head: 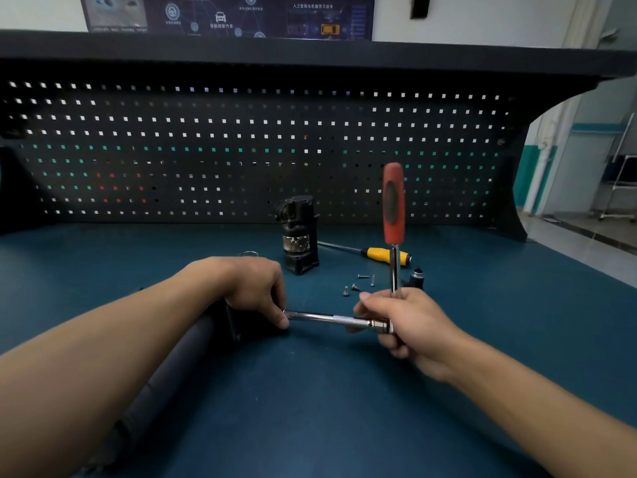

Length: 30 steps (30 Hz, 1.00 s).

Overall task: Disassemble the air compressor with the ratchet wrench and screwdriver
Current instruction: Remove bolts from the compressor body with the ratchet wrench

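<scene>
Right grip holds ratchet wrench upright; left grip pinches extension bar.

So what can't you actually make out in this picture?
All in the head view.
Where the extension bar ends: the left hand covers it, so no bolt shows.
The ratchet wrench head: buried in the right hand.
The dark compressor body: mostly under the left forearm.
The small black part behind the right hand: half hidden.
The wall poster: blurred, cut by the top edge.
</scene>
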Motion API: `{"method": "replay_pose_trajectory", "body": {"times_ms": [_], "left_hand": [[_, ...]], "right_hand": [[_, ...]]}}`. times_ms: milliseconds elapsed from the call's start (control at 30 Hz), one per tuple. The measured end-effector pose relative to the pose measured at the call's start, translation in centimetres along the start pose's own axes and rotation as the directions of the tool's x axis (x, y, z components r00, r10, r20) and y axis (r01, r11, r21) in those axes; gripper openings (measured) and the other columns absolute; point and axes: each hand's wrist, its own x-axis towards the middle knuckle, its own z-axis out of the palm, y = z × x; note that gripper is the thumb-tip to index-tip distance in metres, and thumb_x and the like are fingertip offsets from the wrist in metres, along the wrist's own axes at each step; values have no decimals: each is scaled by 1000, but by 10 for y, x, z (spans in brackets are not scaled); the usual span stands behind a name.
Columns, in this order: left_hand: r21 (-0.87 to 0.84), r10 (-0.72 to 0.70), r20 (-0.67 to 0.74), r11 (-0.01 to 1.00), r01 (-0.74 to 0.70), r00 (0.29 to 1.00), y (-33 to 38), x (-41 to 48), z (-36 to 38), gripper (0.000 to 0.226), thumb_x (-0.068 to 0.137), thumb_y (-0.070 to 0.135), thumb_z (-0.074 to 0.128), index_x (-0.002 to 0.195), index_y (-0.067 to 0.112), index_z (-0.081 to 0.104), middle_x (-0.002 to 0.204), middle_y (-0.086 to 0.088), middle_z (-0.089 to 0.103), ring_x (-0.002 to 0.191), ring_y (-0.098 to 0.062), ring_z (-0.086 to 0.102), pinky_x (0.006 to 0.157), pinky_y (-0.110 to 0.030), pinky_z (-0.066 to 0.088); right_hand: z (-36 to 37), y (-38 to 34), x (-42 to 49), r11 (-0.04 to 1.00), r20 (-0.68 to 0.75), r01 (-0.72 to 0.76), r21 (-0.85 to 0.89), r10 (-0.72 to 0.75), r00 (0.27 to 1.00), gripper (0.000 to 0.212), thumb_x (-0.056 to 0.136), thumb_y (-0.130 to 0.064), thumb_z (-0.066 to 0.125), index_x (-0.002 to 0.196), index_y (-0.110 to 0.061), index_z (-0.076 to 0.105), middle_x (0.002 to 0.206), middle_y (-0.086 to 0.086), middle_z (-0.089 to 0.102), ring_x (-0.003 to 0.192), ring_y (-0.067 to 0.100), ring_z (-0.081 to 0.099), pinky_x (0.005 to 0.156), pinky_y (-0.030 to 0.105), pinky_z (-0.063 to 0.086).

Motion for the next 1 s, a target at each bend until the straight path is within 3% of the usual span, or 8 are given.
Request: {"method": "replay_pose_trajectory", "body": {"times_ms": [167,267,433,600,700,767,867,1000], "left_hand": [[5,3,7,1000,-3,1000,0,0,-1,27,75,55,80,88,31,79,77,15,73,83,-9,68,75,-25,50],[3,2,9,1000,-2,1000,0,0,0,22,74,54,81,81,34,78,73,18,72,79,-6,67,72,-23,50],[0,-25,-20,1000,25,999,0,1,0,25,71,56,82,79,33,76,75,18,72,78,-4,66,71,-22,50],[39,-32,-6,999,33,999,3,2,1,34,72,59,79,94,33,77,81,18,70,85,-10,66,80,-27,52],[41,-32,29,999,31,999,4,0,-3,35,74,60,78,98,35,77,81,18,70,87,-10,66,77,-25,48],[38,-24,33,999,23,999,4,0,-2,33,76,58,77,96,32,78,83,14,74,87,-9,67,75,-24,48],[49,-19,18,999,18,1000,4,1,-1,29,78,56,76,92,31,78,83,12,74,85,-8,67,70,-22,46],[88,-9,13,996,8,1000,3,3,1,18,80,47,76,78,30,74,72,15,69,78,-13,63,70,-25,47]], "right_hand": [[-7,-3,1,960,188,-232,159,202,961,31,99,-42,55,96,-12,63,99,22,75,35,7,35,32,16,24],[-9,-2,2,953,235,-257,159,216,948,27,97,-39,58,96,-12,63,100,23,75,34,6,34,32,14,24],[-8,5,-2,975,140,107,-193,-81,987,10,94,-23,70,91,-13,69,81,11,77,37,12,41,39,21,31],[-13,8,-10,560,284,529,-637,-468,837,12,91,-31,64,78,-32,64,68,-14,66,63,9,58,64,33,48],[-14,10,-11,363,341,573,-734,-533,774,21,90,-39,59,110,-36,67,91,-12,74,85,14,66,74,35,52],[-14,11,-10,319,331,575,-753,-572,751,22,93,-39,60,114,-36,65,96,-11,74,91,16,66,75,36,52],[-13,10,-8,344,324,578,-740,-572,754,18,93,-36,59,109,-33,65,94,-8,73,89,17,65,76,38,53],[-11,8,-8,641,281,518,-567,-441,852,12,88,-34,62,85,-30,72,67,-8,66,63,5,57,63,30,49]]}}
